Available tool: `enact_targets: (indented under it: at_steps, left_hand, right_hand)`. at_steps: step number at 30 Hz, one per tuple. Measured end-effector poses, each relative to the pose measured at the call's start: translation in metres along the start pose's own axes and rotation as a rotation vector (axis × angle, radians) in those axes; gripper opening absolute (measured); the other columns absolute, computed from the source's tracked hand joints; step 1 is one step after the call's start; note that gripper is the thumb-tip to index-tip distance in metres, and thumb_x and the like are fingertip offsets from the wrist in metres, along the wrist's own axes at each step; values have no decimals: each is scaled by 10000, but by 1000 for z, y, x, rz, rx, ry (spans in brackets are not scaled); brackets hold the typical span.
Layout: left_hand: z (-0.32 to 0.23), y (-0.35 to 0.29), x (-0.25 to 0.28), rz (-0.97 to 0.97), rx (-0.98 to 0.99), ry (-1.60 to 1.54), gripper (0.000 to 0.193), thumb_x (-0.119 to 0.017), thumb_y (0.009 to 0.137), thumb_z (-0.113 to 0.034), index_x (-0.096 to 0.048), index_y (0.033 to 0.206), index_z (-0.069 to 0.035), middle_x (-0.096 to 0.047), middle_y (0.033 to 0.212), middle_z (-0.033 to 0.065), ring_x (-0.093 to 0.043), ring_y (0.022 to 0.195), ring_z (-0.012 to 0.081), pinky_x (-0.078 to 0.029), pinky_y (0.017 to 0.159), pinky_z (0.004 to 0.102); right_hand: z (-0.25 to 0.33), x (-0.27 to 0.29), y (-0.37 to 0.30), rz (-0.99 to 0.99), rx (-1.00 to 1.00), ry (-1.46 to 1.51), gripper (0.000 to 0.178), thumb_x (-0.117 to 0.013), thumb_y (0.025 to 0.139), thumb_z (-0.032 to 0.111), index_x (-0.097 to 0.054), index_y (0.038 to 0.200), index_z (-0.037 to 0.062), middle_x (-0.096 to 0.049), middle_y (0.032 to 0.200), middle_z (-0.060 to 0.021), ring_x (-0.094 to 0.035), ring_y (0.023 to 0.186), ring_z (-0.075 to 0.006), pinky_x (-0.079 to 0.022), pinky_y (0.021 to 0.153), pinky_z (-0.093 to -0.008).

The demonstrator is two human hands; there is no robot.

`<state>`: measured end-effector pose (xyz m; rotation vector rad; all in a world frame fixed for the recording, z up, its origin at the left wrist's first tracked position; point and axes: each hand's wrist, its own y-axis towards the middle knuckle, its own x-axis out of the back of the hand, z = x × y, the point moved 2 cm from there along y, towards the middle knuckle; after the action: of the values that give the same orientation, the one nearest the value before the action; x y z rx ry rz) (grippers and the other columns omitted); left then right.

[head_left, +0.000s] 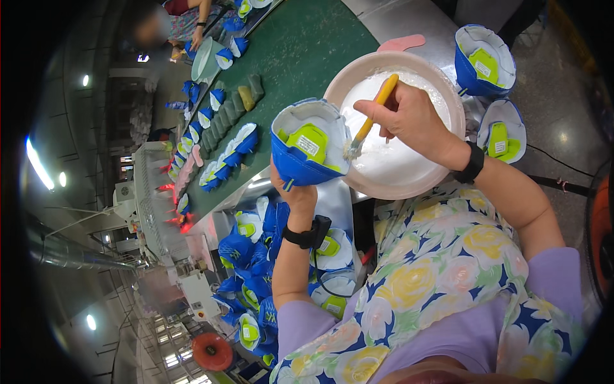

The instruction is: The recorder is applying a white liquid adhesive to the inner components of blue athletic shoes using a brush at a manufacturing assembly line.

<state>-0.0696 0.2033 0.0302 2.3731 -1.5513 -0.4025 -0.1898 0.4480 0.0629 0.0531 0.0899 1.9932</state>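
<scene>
My left hand (296,197) grips a blue shoe upper (299,163) from beneath, its open side tipped toward me. Inside the upper show a white lining and a lime-green tongue with a white label. In my right hand (416,118) is a brush (378,105) with a yellow handle, pinched between thumb and fingers. The brush's whitish bristles are at the upper's right edge; whether they touch it I cannot tell. Below the brush stands a pale pink basin (455,105) with white liquid (390,168) in it.
Two more uppers (481,72) stand right of the basin. A pile of uppers (256,256) lies left of my left forearm. The green conveyor belt (310,54) carries rows of uppers and dark lasts. A pink flat piece (401,43) lies behind the basin. Another person (185,19) works across the belt.
</scene>
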Motion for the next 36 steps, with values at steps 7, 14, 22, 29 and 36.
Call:
enact_targets:
  at_steps: [7,14,22,29,36]
  left_hand:
    - [-8,12,-2,-52,-216,217,378,-504,972,-132,-511,1335,-26,-572,1269,89,-575,1130,200,-434,1024,325]
    - [14,10,48,205,372,252,461,-480,965,-301,-509,1348,-45,-644,1201,157,-665,1016,299,-575,754,343]
    - [-9,-37,-42,-194,1343,-691,517,-434,995,-417,-497,1342,-39,-642,1188,194,-705,923,319,-635,595,389]
    - [9,-45,-20,59,1270,-1005,491,-493,965,-445,-538,1288,-78,-683,1071,145,-712,707,246,-536,381,265]
    - [5,-34,2,-24,914,-509,482,-523,977,-363,-500,1359,-71,-603,1285,120,-626,1119,266,-540,912,403]
  right_hand:
    - [3,-8,-8,64,-82,124,371,-711,886,313,-601,883,-41,-668,711,-93,-665,572,-122,-525,521,-215]
    - [1,17,-5,72,365,49,160,-717,891,166,-629,964,53,-687,860,-70,-666,724,-127,-502,622,-231]
    - [31,-15,-15,418,966,21,193,-706,879,160,-594,1010,72,-650,974,-76,-659,916,-287,-550,770,-353]
    - [23,-18,-1,424,921,-241,194,-673,899,217,-562,933,62,-629,907,-108,-643,796,-304,-529,676,-372]
    - [9,-1,11,448,355,-274,262,-696,879,250,-624,930,3,-632,671,-174,-633,603,-295,-482,559,-330]
